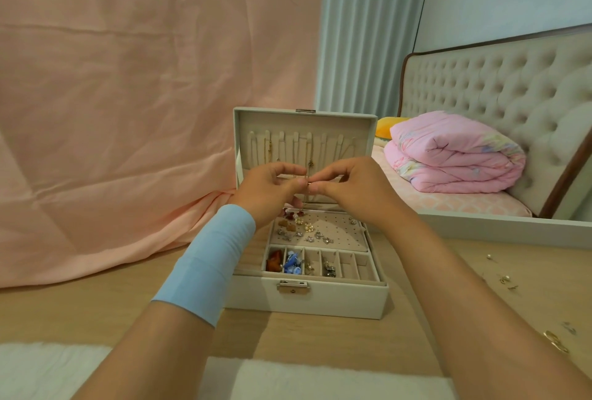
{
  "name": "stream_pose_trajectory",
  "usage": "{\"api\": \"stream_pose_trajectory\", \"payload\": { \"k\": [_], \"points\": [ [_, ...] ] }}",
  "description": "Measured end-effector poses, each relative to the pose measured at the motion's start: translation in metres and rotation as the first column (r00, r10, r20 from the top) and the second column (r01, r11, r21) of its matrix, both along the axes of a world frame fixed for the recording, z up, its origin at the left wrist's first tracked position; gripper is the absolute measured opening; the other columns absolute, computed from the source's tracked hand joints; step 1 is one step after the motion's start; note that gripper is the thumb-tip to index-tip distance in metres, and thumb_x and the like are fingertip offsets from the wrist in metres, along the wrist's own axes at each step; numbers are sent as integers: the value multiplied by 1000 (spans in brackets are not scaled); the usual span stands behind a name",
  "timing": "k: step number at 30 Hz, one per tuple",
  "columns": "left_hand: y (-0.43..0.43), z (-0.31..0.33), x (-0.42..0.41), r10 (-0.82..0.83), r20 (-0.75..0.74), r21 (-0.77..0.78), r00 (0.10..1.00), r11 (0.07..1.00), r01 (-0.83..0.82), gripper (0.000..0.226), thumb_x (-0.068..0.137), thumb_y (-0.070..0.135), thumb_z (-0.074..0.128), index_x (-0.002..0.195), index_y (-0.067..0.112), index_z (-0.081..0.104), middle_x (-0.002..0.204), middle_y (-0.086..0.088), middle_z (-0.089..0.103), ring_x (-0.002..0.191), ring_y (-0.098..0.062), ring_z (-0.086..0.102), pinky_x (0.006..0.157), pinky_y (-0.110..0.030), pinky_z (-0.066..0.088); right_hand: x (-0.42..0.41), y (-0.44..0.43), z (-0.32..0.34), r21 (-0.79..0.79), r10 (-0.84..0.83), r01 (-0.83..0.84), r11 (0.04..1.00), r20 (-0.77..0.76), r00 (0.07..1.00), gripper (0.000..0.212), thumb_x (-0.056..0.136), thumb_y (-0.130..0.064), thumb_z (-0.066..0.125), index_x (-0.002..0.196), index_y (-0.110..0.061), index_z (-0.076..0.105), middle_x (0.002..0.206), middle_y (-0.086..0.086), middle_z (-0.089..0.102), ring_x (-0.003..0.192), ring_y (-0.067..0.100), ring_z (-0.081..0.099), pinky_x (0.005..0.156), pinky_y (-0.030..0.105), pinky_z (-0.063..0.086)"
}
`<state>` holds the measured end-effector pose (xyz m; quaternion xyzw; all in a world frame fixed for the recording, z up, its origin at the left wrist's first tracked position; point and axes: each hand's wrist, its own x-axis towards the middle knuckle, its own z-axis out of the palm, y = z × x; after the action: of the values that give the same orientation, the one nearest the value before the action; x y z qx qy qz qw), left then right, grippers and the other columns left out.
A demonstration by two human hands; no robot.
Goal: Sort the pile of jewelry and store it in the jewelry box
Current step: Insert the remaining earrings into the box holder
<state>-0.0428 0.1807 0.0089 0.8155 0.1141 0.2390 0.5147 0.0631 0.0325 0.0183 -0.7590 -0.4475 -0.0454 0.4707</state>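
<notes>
Care matters here: left hand (269,189) and right hand (350,189) each pinch a fine chain (308,186) held just before the raised lid (363,129) of the box (336,302), so hold it taut, untangled, then loop it over a free hook (339,140).

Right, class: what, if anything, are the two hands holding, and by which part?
Both the left hand and right hand pinch a thin gold chain at its top end; the rest dangles.
</notes>
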Motion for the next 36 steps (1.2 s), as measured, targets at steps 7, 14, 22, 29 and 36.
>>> {"api": "stream_pose_trajectory", "payload": {
  "k": [7, 14, 22, 29, 36],
  "points": [
    [14, -21, 11, 180, -236, 529, 955, 848, -30, 30, 94, 30, 49, 112, 43, 68, 131, 8, 58, 120, -13, 52, 104, -35, 42, 6, 8, -22, -287, -144, 189, 939, 170, 975, 4, 83, -29, 81, 81, -32, 78, 78, -20, 70, 79, 0, 65, 78, 33, 57],
    [13, -23, 13, 132, -318, 570, 939, 818, 78, 39, 90, 23, 47, 117, 38, 70, 134, 5, 58, 124, -17, 49, 106, -36, 40, 2, 12, -27, -350, -130, 253, 902, 340, 932, 6, 87, -35, 75, 92, -34, 78, 92, -14, 74, 86, 7, 65, 66, 24, 44],
    [14, -27, 14, 139, -320, 554, 937, 830, 66, 39, 86, 23, 47, 114, 38, 71, 133, 0, 60, 116, -19, 57, 104, -40, 47, 3, 13, -27, -362, -104, 230, 903, 335, 936, 4, 87, -34, 76, 88, -31, 79, 92, -15, 73, 87, 6, 65, 72, 27, 49],
    [15, -29, 14, 113, -287, 548, 951, 834, 66, 41, 86, 26, 49, 120, 45, 64, 128, 4, 62, 111, -16, 58, 101, -39, 48, 14, 9, -22, -443, -23, 116, 889, 209, 978, 16, 91, -21, 70, 101, -32, 77, 99, -16, 70, 95, 7, 63, 88, 34, 54],
    [15, -31, 14, 115, -256, 608, 960, 791, 67, 33, 88, 29, 50, 101, 50, 71, 127, 7, 61, 110, -14, 52, 95, -32, 44, 18, 9, -24, -491, -34, 123, 862, 188, 982, 16, 91, -26, 69, 101, -33, 80, 104, -14, 74, 97, 9, 66, 92, 40, 56]
  ]
}}
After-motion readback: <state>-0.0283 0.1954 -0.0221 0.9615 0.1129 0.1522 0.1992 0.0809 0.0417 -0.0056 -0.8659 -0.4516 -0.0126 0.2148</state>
